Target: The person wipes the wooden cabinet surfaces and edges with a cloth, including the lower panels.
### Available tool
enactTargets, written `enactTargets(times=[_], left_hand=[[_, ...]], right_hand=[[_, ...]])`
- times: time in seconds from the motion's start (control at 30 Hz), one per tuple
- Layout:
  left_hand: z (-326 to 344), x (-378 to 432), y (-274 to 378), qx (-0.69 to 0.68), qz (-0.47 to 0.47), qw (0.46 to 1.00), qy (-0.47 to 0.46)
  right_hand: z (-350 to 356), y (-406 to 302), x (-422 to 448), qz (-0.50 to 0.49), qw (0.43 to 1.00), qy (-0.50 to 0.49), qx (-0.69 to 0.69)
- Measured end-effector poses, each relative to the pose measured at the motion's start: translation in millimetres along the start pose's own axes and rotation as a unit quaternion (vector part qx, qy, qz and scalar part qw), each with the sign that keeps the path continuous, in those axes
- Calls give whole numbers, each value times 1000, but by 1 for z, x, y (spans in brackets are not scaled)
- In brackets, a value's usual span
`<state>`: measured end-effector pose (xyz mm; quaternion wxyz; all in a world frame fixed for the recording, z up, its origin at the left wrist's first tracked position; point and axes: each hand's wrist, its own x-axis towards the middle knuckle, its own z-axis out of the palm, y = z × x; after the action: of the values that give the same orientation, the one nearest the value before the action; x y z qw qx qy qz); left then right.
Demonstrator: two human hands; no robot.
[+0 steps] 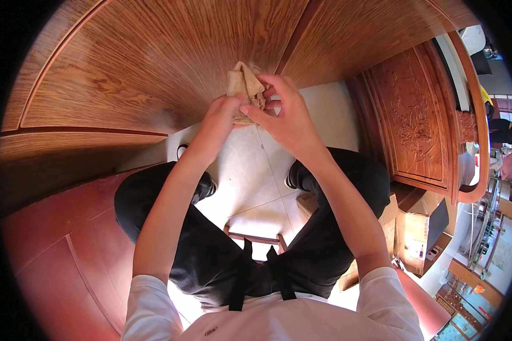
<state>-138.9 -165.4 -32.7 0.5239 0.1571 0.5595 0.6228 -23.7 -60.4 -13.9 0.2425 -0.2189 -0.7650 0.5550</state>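
A crumpled beige cloth (242, 81) is held between both my hands, in front of a wood-grain cabinet panel (162, 64). My left hand (222, 117) grips its lower left side, thumb on top. With curled fingers and thumb, my right hand (286, 108) pinches the frayed right edge. Part of the cloth is hidden behind my fingers. Below it shows the pale tiled floor (251, 170) between my bent knees.
On the right stands a carved wooden cabinet (414, 123), with open cardboard boxes (414, 234) below it near my right leg. A red panel (68, 247) lies to the left. A wooden stool (256, 238) shows beneath me.
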Motion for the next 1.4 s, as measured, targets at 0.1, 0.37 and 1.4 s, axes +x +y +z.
enactTargets(times=[0.1, 0.37, 1.4], left_hand=[[8, -6, 11, -111, 19, 994, -5], [10, -7, 16, -150, 6, 986, 75], [-86, -63, 57, -90, 93, 980, 151]], right_hand=[[-1, -2, 1, -20, 1000, 2, 7], [-2, -7, -1, -83, 995, -18, -60], [-101, 38, -2, 258, 882, 119, 377]])
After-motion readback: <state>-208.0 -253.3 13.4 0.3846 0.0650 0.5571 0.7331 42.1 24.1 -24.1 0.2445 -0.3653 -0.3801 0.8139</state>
